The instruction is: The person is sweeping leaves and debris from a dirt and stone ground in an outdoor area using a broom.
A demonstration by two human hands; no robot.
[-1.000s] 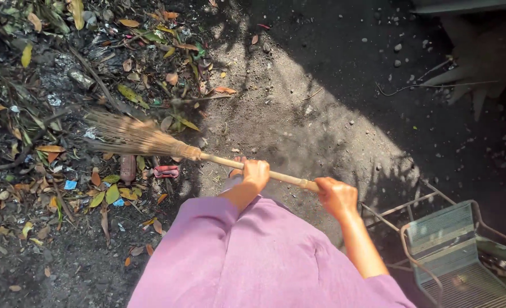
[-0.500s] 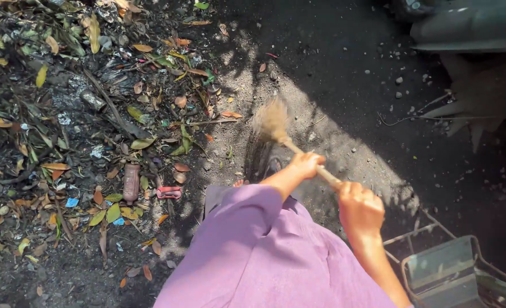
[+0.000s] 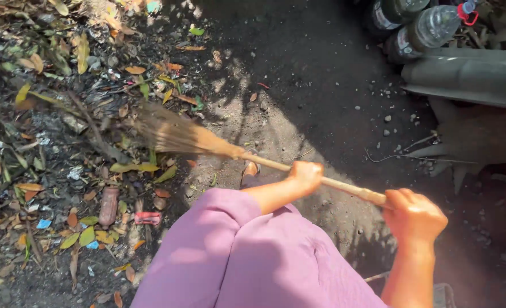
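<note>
A loose garment of plain purple-pink cloth [image 3: 253, 256] fills the lower middle of the frame, smooth and unpatterned, with soft folds running down its centre and sunlight brightening its left side. Both forearms are bare, with no sleeves reaching them. The left hand [image 3: 306, 175], at centre, and the right hand [image 3: 415, 217], at lower right, wear no gloves, rings or watch.

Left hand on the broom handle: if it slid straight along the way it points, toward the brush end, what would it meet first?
The left hand would likely first reach the bound bristle head of the broom, then the leaf litter beyond; depth is uncertain.
</note>
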